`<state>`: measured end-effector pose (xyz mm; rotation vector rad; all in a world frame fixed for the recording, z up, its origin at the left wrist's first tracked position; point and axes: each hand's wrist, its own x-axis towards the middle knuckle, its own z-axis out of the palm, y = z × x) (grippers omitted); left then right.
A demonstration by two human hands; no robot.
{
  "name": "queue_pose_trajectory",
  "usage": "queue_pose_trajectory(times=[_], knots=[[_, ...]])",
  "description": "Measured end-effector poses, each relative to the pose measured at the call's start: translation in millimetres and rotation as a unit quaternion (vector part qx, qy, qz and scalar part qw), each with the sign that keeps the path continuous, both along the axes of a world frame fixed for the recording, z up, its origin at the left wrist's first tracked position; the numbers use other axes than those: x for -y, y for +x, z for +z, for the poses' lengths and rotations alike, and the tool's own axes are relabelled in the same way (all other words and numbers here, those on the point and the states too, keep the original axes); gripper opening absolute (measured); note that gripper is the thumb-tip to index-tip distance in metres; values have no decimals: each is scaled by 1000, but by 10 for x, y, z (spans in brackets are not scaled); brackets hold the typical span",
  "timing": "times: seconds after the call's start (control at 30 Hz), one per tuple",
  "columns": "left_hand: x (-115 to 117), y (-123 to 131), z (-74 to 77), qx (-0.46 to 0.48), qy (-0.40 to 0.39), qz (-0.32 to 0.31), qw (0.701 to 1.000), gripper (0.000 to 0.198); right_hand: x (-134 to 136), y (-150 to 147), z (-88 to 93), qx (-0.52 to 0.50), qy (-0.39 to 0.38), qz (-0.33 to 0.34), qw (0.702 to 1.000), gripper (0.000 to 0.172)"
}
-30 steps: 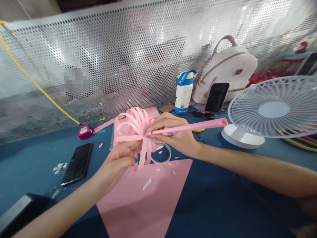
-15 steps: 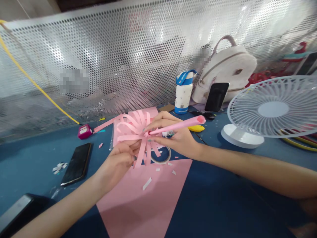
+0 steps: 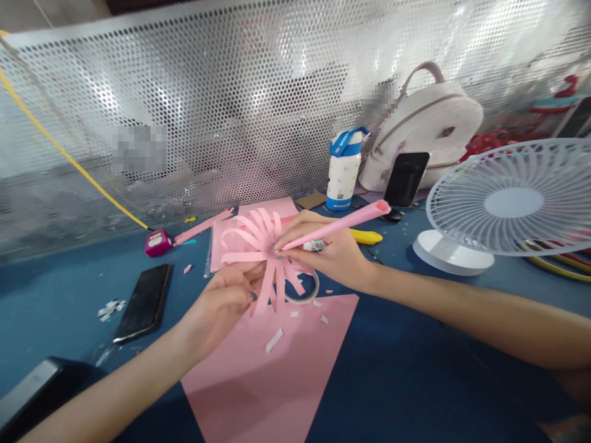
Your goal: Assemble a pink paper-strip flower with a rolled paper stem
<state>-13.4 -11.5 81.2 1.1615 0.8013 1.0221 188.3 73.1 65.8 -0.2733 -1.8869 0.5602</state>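
Observation:
My left hand [image 3: 231, 292] is closed on the lower left of a pink paper flower [image 3: 256, 231] made of looped strips. My right hand [image 3: 323, 249] pinches a rolled pink paper tube [image 3: 344, 226] close to its narrow end, which meets the flower's centre. The tube slants up to the right, its wider end open. Under both hands lies a flat pink paper sheet [image 3: 272, 381] with small white scraps. A roll of tape [image 3: 302, 292] rests partly hidden behind the hanging strips.
To the left are a black phone [image 3: 143, 301] and a magenta box [image 3: 157, 242]. Behind stand a white-and-blue bottle [image 3: 342, 172], a second phone [image 3: 406, 178] and a white backpack [image 3: 425, 129]. A white fan [image 3: 512, 203] stands at right. A yellow cutter [image 3: 367, 237] lies beyond my right hand.
The tube's wide end has swung upward and slightly right, while its narrow end has moved closer against the flower's centre. The flower has shifted a little to the right.

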Motion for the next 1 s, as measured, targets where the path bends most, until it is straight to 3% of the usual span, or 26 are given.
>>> queue_pose_trajectory(times=[0.43,0.7,1.0], knots=[[13,11,5,10,-12,-1,1000,24,25,10,52,4,-21,17,1000,12],[-12,-6,-53,39,-53,58,996,21,-2,29,22,51,-38,26,998,13],[3,-13,-63,7,-41,47,998,19,-58,16,-56,52,2,35,998,9]])
